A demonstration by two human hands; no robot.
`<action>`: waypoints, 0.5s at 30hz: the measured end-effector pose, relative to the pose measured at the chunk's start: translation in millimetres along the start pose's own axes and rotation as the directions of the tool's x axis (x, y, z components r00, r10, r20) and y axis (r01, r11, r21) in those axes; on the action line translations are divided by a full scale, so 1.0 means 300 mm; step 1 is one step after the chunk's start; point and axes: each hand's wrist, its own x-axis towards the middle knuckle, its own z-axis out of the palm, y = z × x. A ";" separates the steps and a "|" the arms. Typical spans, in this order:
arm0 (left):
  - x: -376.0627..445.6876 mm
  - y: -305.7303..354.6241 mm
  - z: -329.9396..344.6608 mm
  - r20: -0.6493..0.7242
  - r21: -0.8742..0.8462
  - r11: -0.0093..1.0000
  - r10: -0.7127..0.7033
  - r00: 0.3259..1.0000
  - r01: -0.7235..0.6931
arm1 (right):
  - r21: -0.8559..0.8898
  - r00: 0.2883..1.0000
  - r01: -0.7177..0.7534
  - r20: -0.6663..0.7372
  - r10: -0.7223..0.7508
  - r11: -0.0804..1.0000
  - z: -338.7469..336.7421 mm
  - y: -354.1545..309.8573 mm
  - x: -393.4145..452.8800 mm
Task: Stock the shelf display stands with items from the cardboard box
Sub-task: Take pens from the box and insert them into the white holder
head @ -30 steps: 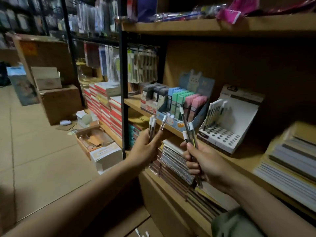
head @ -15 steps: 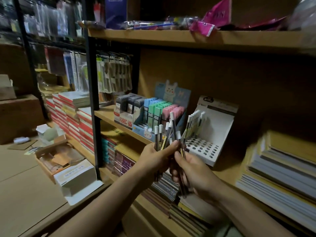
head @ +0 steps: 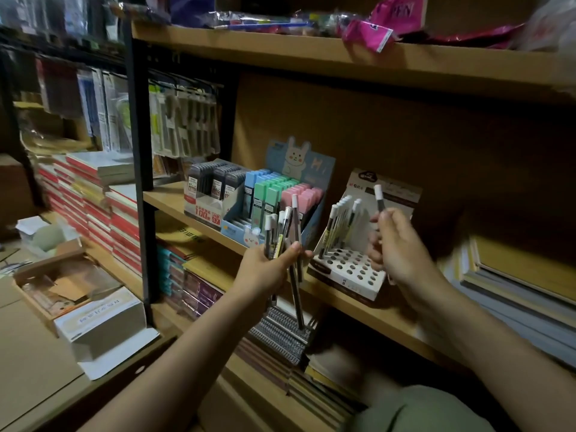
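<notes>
Pink packet (head: 396,14) reading "PEN", left hand (head: 265,269) gripping pencils (head: 282,232), right hand (head: 397,244) pinching one.

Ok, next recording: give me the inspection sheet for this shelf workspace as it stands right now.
Surface: wooden shelf, dimly lit.
Job's things: white display stand with holes, mostly unfilled; a few pens stand at its back left.
Clutter: pastel box display beside the stand, notebook stacks to its right.
Grippers: left hand shut on a bundle of pens; right hand shut on one pen above the stand.
Cables: nothing seen.
Surroundings: open cardboard box on the floor, hanging packets.
</notes>
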 end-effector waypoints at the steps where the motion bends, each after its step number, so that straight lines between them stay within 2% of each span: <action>1: 0.002 -0.004 0.012 0.005 0.006 1.000 -0.001 1.000 0.001 | -0.021 0.999 0.033 -0.011 -0.033 0.999 -0.002 -0.008 0.019; 6: 0.010 -0.030 0.032 0.023 -0.018 1.000 -0.014 1.000 0.014 | -0.233 0.949 0.254 -0.128 -0.289 0.939 -0.017 -0.012 0.101; 11: 0.014 -0.042 0.037 0.058 -0.021 0.999 -0.032 0.998 0.033 | -0.420 0.921 0.273 -0.145 -0.361 0.865 -0.004 0.046 0.140; 15: 0.014 -0.051 0.026 0.055 -0.018 0.998 -0.055 0.997 0.056 | -0.406 0.921 0.284 -0.138 -0.365 0.869 0.018 0.088 0.149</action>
